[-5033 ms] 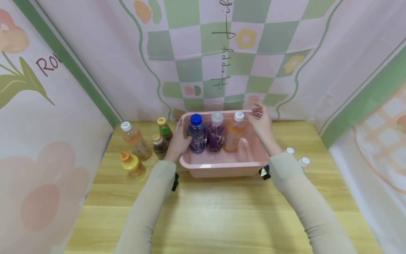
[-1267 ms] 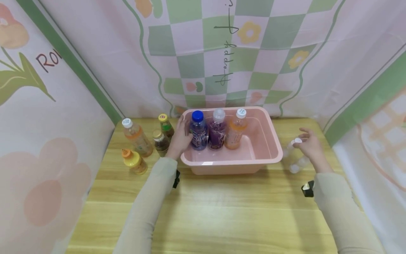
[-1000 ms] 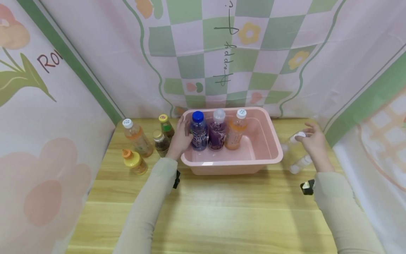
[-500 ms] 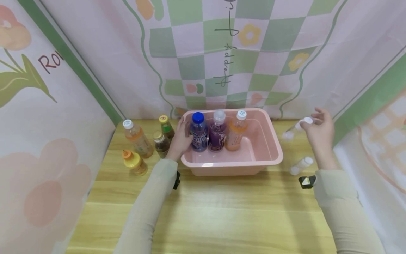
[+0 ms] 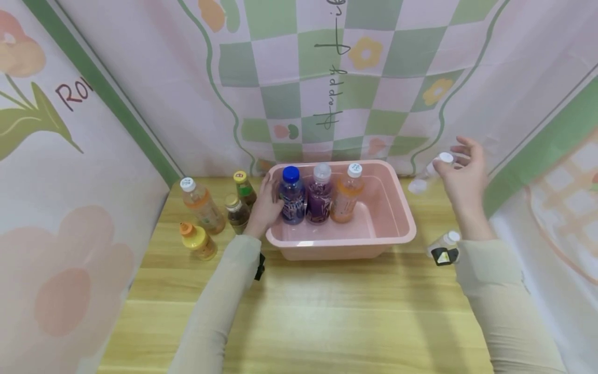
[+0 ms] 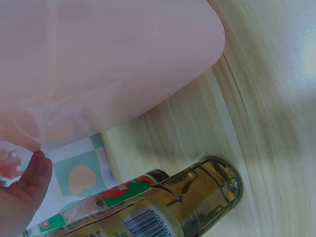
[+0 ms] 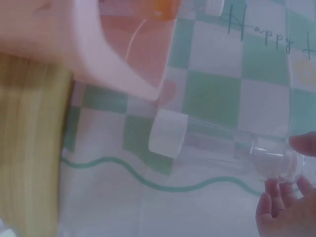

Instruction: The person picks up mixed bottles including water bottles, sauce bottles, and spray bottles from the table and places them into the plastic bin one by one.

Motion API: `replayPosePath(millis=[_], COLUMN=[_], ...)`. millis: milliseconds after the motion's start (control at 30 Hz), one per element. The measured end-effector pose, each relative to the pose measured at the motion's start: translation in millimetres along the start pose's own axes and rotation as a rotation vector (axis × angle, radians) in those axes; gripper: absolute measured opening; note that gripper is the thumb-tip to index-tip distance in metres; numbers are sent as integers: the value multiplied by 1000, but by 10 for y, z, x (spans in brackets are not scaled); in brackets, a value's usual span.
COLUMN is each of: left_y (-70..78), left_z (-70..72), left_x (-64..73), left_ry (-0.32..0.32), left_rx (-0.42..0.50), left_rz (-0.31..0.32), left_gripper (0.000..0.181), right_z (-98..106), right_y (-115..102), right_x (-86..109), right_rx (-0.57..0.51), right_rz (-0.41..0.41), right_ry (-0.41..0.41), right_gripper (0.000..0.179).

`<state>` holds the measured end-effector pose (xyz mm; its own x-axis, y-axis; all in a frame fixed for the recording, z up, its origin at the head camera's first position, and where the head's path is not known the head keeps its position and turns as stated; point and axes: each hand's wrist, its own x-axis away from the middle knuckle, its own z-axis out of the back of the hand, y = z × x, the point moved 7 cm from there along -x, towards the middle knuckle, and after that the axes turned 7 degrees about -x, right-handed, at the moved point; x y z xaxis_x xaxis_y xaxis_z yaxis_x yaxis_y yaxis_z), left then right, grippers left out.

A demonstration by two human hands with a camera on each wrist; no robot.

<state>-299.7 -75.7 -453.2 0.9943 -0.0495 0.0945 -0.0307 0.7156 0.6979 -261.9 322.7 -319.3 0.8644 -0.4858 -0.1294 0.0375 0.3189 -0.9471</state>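
My left hand (image 5: pixel 266 203) grips the left rim of a pink plastic tub (image 5: pixel 341 242), its thumb beside a blue-capped bottle (image 5: pixel 292 200). My right hand (image 5: pixel 466 182) pinches a small clear bottle (image 5: pixel 432 170) near its white cap, raised to the tub's right. The right wrist view shows this bottle's white lower end (image 7: pixel 168 134) near the tub's corner. Inside the tub stand the blue-capped bottle, a purple bottle (image 5: pixel 320 200) and an orange drink bottle (image 5: pixel 345 200). In the left wrist view, fingers (image 6: pixel 37 175) lie at the tub's outer wall, close to a brown glass bottle (image 6: pixel 202 190).
Left of the tub stand another orange drink bottle (image 5: pixel 205 210), a yellow squeeze bottle (image 5: pixel 199 241), a brown jar (image 5: pixel 237 214) and a yellow-capped sauce bottle (image 5: pixel 244 188). A second clear bottle (image 5: pixel 441 242) remains on the wooden table (image 5: pixel 327 317), partly behind the right wrist camera.
My right hand has gone from over the tub to the right, taken hold of a clear bottle by its top, and lifted it up and away. My left hand stays at the rim.
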Motion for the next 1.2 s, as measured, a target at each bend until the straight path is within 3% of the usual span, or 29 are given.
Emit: replayPosePath(millis=[500, 900, 1200], left_y=[-25, -13, 3], left_z=[-2, 6, 10], left_x=[0, 10, -4], left_ry=[4, 4, 5], left_rx=[6, 4, 12], left_rz=[1, -4, -10], left_gripper=[68, 68, 69], right_z=[-410, -777, -981], right_y=[-337, -383, -298], right_x=[93, 55, -15], right_rx=[-51, 93, 189], right_rz=[111, 108, 118], right_ry=[-77, -251, -309], right_gripper=[59, 58, 57])
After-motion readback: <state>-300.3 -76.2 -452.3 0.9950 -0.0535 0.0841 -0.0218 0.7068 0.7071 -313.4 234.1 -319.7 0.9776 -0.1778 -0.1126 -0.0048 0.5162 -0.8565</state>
